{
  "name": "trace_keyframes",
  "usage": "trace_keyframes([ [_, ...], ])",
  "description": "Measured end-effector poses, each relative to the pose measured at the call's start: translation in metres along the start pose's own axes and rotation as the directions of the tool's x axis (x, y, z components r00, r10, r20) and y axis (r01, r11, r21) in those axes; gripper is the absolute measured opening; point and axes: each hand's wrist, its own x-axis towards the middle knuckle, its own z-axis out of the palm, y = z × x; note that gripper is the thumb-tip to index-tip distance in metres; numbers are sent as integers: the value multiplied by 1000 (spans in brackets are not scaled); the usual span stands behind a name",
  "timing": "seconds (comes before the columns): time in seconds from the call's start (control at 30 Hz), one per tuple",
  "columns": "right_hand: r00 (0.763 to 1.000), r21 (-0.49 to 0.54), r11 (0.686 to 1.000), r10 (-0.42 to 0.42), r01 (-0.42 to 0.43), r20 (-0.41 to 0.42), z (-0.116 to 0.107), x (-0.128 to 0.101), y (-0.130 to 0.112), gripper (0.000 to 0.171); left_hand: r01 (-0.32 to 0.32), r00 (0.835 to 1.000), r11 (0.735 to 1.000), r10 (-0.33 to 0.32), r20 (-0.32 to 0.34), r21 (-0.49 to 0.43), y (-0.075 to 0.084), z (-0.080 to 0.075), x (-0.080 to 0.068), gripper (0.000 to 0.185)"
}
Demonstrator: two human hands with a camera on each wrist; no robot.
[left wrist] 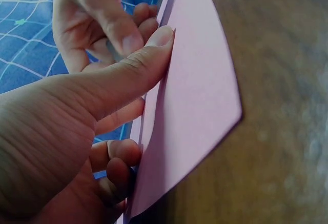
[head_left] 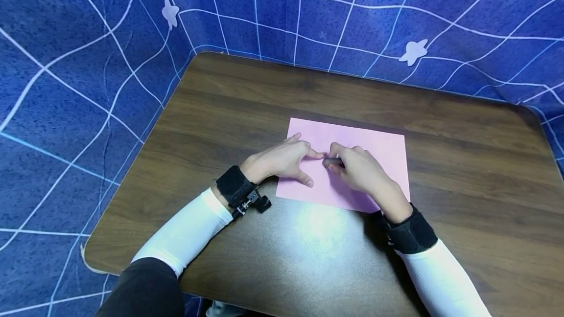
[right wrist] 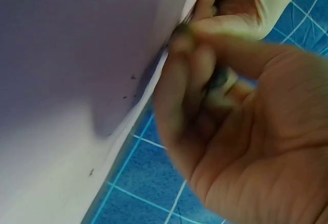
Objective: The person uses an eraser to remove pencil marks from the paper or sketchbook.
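A pink sheet of paper (head_left: 379,148) lies flat on a dark wooden table (head_left: 462,160). My left hand (head_left: 286,160) rests on the sheet's left part with spread fingers. Its straight thumb (left wrist: 138,65) presses the paper (left wrist: 200,90), and its forefinger tip meets my right hand (head_left: 359,170). The right hand sits on the middle of the sheet with curled fingers that pinch a small dark object (head_left: 333,161). That object is mostly hidden and blurred in the right wrist view (right wrist: 220,78). Both forearms wear white sleeves and black wrist straps.
A blue cloth with a white grid and pale stars (head_left: 414,52) hangs behind and around the table. The table's near edge (head_left: 264,302) is close to my body. Bare wood (head_left: 476,238) shows to the right of the paper and along the back.
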Motion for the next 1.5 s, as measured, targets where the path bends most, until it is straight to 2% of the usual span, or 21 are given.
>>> trace_keyframes([
  [0.1,1000,-29,1000,7,-8,-11,0,1,0,13,-1,1000,1000,1,-2,5,0,0,0,83],
  [0.3,992,45,994,-107,104,65,2,-3,-4,13,11,1000,1000,-11,-1,-1,0,0,-1,82],
  [0.37,994,49,995,-92,88,64,3,-3,-4,12,10,1000,1000,-10,-1,-1,1,0,-1,82],
  [0.53,1000,-5,1000,8,-8,-9,0,1,1,12,-2,1000,1000,2,4,5,1,-1,0,83],
  [0.63,1000,-4,1000,-14,14,-6,-1,1,1,13,-3,1000,1000,3,2,3,1,-2,0,83],
  [0.8,991,78,993,-99,91,93,-2,-3,-2,14,-1,1000,1000,1,0,5,0,0,0,82],
  [0.93,992,79,995,-64,56,106,-3,-3,-4,12,-6,1000,1000,6,3,-4,1,0,-1,83],
  [1.13,999,7,999,33,-33,14,-2,1,-4,10,-11,1000,1000,11,-5,2,1,-3,-1,83],
  [1.27,1000,3,1000,-6,6,19,1,-1,-6,10,-3,1000,1000,3,-6,8,1,-2,-1,83],
  [1.4,994,66,996,-70,64,84,0,-4,-7,12,-3,1000,1000,3,-3,7,0,-1,-1,82],
  [1.5,994,83,996,-48,40,98,0,-5,-6,10,-10,1000,1000,10,-2,6,1,0,-1,82],
])
